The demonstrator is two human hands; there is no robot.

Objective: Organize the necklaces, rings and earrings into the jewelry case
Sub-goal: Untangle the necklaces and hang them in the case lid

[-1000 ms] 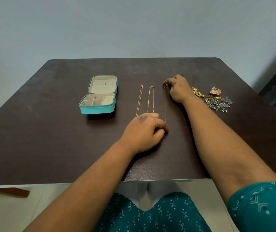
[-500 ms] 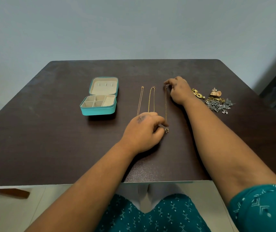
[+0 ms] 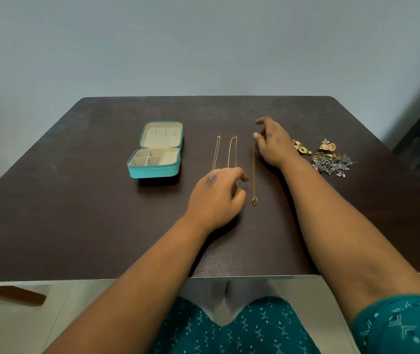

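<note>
An open teal jewelry case (image 3: 152,172) with cream compartments sits left of centre on the dark table (image 3: 76,226). Three necklaces lie in straight parallel lines: a thin chain (image 3: 216,154), a gold chain (image 3: 229,152) and a chain (image 3: 253,169) ending in a ring pendant (image 3: 254,200). My left hand (image 3: 216,198) hovers with loosely curled fingers beside the pendant, holding nothing and hiding the lower ends of the two left chains. My right hand (image 3: 272,145) is at the third chain's top end; its thumb tip touches the chain and its index finger is lifted.
A pile of gold and silver earrings and rings (image 3: 329,159) lies right of my right hand, with a gold earring (image 3: 300,146) nearest the wrist. The table's near edge runs just above my lap. A wall stands behind the far edge.
My left hand has let go of the pendant and drawn slightly left, leaving the pendant on the table. My right hand's fingers have loosened and lifted at the chain's top end.
</note>
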